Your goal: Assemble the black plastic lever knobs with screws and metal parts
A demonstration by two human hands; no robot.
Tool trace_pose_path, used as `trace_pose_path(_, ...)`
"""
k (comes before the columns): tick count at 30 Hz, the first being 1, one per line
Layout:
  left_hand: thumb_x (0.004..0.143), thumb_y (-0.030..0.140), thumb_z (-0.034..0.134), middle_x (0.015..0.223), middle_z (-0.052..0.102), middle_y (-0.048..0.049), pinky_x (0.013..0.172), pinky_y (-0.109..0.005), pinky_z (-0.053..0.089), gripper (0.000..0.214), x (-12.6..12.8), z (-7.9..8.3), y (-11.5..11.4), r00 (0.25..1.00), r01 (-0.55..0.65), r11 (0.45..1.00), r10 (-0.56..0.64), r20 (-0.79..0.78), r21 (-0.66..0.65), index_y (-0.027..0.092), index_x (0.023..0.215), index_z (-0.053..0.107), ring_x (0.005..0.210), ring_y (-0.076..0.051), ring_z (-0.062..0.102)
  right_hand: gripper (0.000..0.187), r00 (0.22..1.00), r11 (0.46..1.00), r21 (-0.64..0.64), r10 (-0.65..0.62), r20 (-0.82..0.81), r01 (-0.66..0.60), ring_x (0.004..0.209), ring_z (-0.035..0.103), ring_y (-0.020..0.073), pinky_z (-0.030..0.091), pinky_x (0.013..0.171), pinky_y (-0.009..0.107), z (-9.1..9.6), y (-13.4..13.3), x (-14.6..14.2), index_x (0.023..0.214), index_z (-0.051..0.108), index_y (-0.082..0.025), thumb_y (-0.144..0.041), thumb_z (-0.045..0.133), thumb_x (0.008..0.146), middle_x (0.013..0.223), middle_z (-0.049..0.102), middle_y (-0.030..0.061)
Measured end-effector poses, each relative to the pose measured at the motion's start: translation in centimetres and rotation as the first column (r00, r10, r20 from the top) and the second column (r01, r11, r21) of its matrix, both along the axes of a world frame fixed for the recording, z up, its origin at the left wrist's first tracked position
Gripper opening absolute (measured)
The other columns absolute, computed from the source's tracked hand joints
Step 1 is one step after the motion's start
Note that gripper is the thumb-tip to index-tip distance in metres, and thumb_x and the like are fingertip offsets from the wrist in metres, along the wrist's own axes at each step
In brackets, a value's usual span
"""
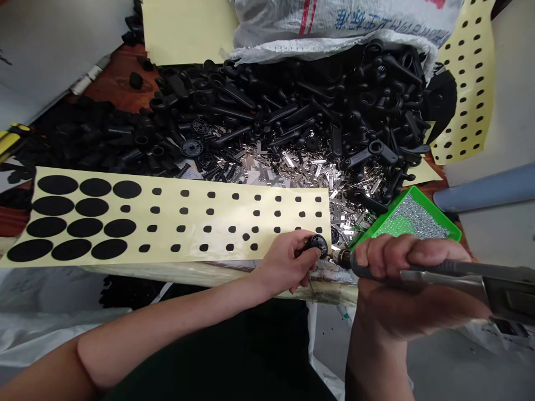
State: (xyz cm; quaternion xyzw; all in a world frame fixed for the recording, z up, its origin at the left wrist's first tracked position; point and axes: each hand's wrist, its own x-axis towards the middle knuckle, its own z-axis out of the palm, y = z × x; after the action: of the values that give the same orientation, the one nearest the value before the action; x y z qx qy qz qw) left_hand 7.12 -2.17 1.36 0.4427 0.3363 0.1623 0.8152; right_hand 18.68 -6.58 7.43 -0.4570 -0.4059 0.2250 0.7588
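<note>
Grip of the left hand pinches a round black plastic disc between thumb and fingers, by the right end of the yellow sticker sheet. Rightward, the power screwdriver points its tip at the disc; contact cannot be told. Grip of the right hand wraps the tool's barrel. Sound technique: brace the disc firmly, align the driver squarely, hold the left thumb clear.

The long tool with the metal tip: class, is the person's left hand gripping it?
No, the right hand grips the tool, while the left hand holds a round black part.
</note>
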Motion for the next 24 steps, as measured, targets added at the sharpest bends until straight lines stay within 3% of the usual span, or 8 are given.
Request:
trace_pose_path(6, 0.080, 0.024, 0.055, 0.046, 0.045, 0.0078, 0.026, -0.015, 0.029, 0.014, 0.1, 0.5, -0.2, 0.998, -0.059, 0.998, 0.060, -0.036, 0.028, 0.013, 0.089, 0.060, 0.028, -0.006, 0.039, 0.028, 0.999, 0.995, -0.085, -0.049, -0.009, 0.048, 0.038, 0.041, 0.0059, 0.037, 0.036, 0.021, 0.0, 0.4, -0.4, 0.067, 0.049, -0.020, -0.033, 0.074, 0.071, 0.050, 0.044, -0.0099)
trace_pose_path(14, 0.078, 0.021, 0.057, 0.050, 0.050, 0.0066, 0.027, -0.016, 0.030, 0.017, 0.4, 0.4, -0.6, 0.988, -0.113, 0.993, 0.116, -0.100, 0.027, 0.013, 0.093, 0.062, 0.029, -0.006, 0.041, 0.019, 0.978, 0.979, -0.022, -0.205, -0.036, 0.204, 0.040, 0.043, 0.0060, 0.038, 0.037, 0.023, -0.9, 1.1, -1.6, 0.068, 0.052, -0.018, -0.022, 0.069, 0.075, 0.053, 0.047, -0.0084)
trace_pose_path(19, 0.078, 0.023, 0.057, 0.050, 0.050, 0.0076, 0.027, -0.015, 0.031, 0.021, 0.3, 0.5, -0.8, 0.989, -0.093, 0.993, 0.101, -0.110, 0.079, 0.013, 0.095, 0.061, 0.029, -0.005, 0.042, 0.030, 0.967, 0.968, 0.062, -0.239, -0.086, 0.245, 0.042, 0.047, 0.0076, 0.040, 0.039, 0.024, -1.6, 0.8, -2.0, 0.074, 0.056, -0.018, -0.037, 0.079, 0.069, 0.056, 0.052, -0.0075)
trace_pose_path(22, 0.076, 0.027, 0.060, 0.051, 0.052, 0.0075, 0.026, -0.015, 0.031, 0.030, 0.4, 0.8, -0.7, 0.986, -0.063, 0.995, 0.074, -0.151, 0.071, 0.012, 0.103, 0.060, 0.029, -0.005, 0.040, 0.043, 0.977, 0.989, 0.024, -0.143, -0.157, 0.149, 0.040, 0.044, 0.0063, 0.040, 0.039, 0.022, -1.2, 0.0, -0.5, 0.074, 0.055, -0.020, -0.054, 0.078, 0.062, 0.053, 0.050, -0.0094)
trace_pose_path(24, 0.075, 0.028, 0.060, 0.050, 0.052, 0.0075, 0.026, -0.015, 0.031, 0.036, 0.5, 0.9, -0.5, 0.983, -0.038, 0.998, 0.047, -0.175, 0.057, 0.012, 0.107, 0.059, 0.030, -0.005, 0.040, 0.048, 0.980, 0.987, 0.027, -0.156, -0.121, 0.160, 0.040, 0.044, 0.0061, 0.039, 0.039, 0.022, -0.5, -0.9, 1.4, 0.073, 0.055, -0.020, -0.059, 0.078, 0.058, 0.052, 0.049, -0.0098)
